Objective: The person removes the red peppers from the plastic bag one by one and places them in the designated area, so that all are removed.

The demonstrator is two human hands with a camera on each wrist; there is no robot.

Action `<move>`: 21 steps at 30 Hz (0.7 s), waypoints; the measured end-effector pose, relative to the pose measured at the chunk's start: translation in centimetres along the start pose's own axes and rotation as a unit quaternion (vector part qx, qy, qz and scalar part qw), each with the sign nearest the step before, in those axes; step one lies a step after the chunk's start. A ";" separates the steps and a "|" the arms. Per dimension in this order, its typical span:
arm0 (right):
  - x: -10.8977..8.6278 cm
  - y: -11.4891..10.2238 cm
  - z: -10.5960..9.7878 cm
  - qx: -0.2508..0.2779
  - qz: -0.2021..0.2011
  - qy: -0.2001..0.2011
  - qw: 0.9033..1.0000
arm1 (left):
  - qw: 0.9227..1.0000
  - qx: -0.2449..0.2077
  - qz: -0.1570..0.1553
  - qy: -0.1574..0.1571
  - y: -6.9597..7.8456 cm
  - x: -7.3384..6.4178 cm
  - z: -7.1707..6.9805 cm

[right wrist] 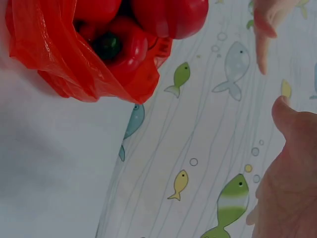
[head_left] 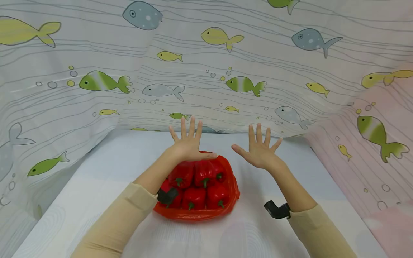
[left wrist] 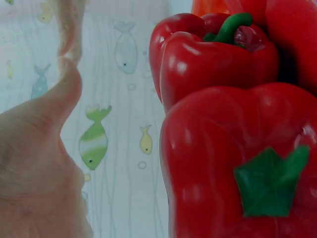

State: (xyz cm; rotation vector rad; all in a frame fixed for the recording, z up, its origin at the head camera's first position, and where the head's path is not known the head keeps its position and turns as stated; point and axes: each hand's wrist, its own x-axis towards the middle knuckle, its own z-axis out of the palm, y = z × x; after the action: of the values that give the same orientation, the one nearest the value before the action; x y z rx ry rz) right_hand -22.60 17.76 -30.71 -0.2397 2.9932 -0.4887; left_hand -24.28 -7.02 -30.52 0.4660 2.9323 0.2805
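Several red bell peppers (head_left: 194, 197) with green stems sit together in a red plastic bag (head_left: 193, 215) whose top gapes wide. Above the bag's far part, my left hand (head_left: 188, 146) is raised with its fingers spread and holds nothing. My right hand (head_left: 259, 152) is held up to the right of the bag, fingers also spread and nothing in it. In the left wrist view a bell pepper (left wrist: 213, 134) looms large beside the left palm. The right wrist view has the bag (right wrist: 54, 54) at upper left, apart from the right hand (right wrist: 290, 173).
The bag stands on a pale table (head_left: 251, 229) with faint patterns. A fish-printed curtain (head_left: 193, 71) rises behind it and along both sides. Dark wrist mounts (head_left: 277, 209) sit at both sleeve cuffs.
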 end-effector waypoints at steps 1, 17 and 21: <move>0.0 0.0 0.0 0.000 0.000 0.000 1.000 | 1.000 -0.001 0.002 -0.006 -0.1 -0.1 0.0; -0.4 -0.6 0.5 -0.005 -0.025 0.014 1.000 | 0.998 -0.014 0.048 -0.027 -1.7 -2.6 -0.1; -0.5 -0.6 0.7 -0.005 -0.030 0.011 0.999 | 0.998 -0.015 0.055 -0.023 -2.5 -3.5 0.2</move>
State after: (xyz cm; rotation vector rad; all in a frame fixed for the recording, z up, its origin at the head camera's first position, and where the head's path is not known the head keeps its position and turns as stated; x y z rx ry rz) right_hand -21.89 17.03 -31.17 -0.3284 3.0171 -0.4867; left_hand -21.68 -10.41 -30.74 0.6225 2.8588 0.3214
